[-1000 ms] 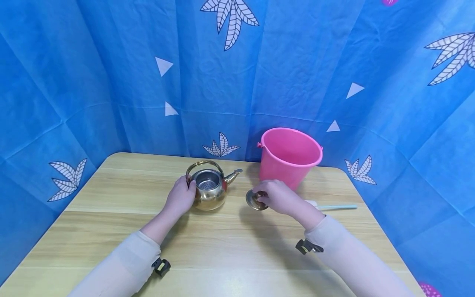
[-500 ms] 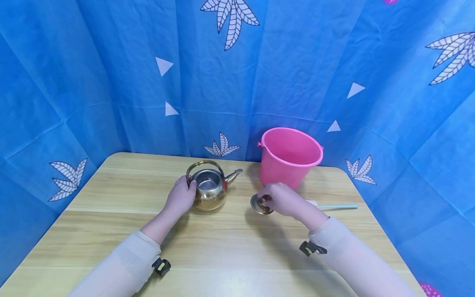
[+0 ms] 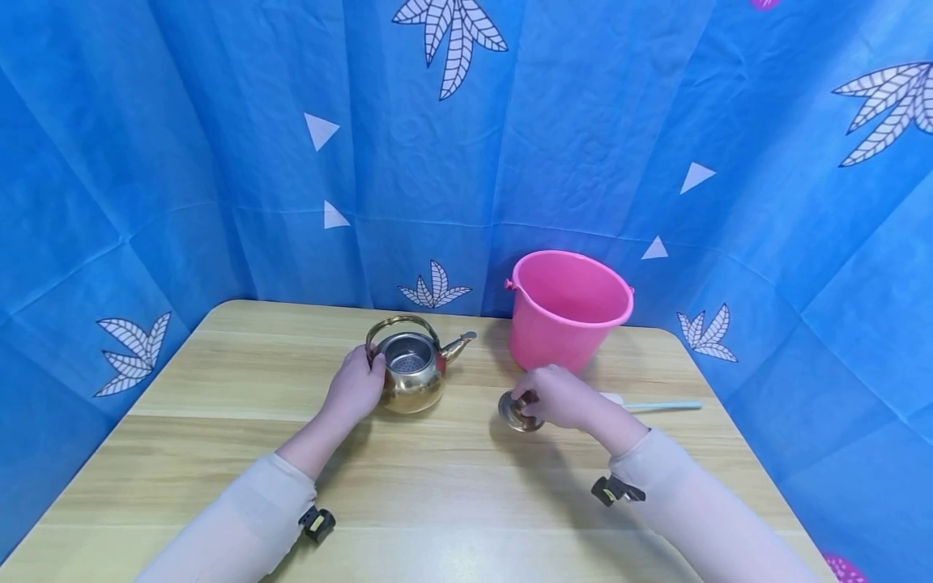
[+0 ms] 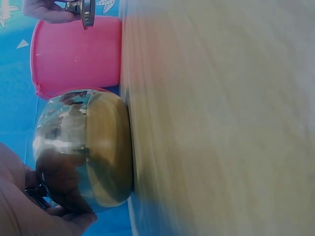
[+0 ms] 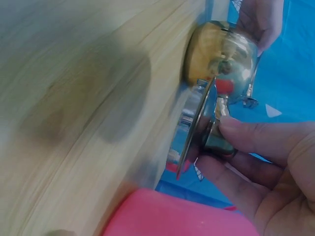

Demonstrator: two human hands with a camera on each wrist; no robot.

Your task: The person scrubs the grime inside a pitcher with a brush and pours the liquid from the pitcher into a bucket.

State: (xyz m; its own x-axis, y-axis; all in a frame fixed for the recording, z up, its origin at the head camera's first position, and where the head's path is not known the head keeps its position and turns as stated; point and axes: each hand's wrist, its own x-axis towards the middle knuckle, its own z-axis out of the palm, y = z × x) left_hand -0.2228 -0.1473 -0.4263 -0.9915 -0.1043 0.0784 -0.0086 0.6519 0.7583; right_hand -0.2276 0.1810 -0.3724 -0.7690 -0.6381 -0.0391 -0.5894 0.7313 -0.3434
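A gold-coloured metal teapot (image 3: pixel 415 394) stands upright on the table, its top uncovered and a perforated strainer visible inside. My left hand (image 3: pixel 355 384) grips the base of its hoop handle, fingertips against the teapot's side; the spout points right. In my right hand (image 3: pixel 560 398), thumb and fingers pinch the knob of the round teapot lid (image 3: pixel 512 416). The right wrist view shows this lid (image 5: pixel 199 125) raised above the tabletop, tilted on edge in that view, with the teapot (image 5: pixel 216 56) beyond it.
Behind my right hand stands a pink bucket (image 3: pixel 543 332). A thin light-blue stick (image 3: pixel 665 406) with a white end lies to the right, partly covered by my right arm. The wooden table (image 3: pixel 408 494) ends at a blue patterned curtain (image 3: pixel 437 162).
My right hand has drawn the lid slightly right and nearer to me, away from the teapot. My left hand and the teapot have stayed in place.
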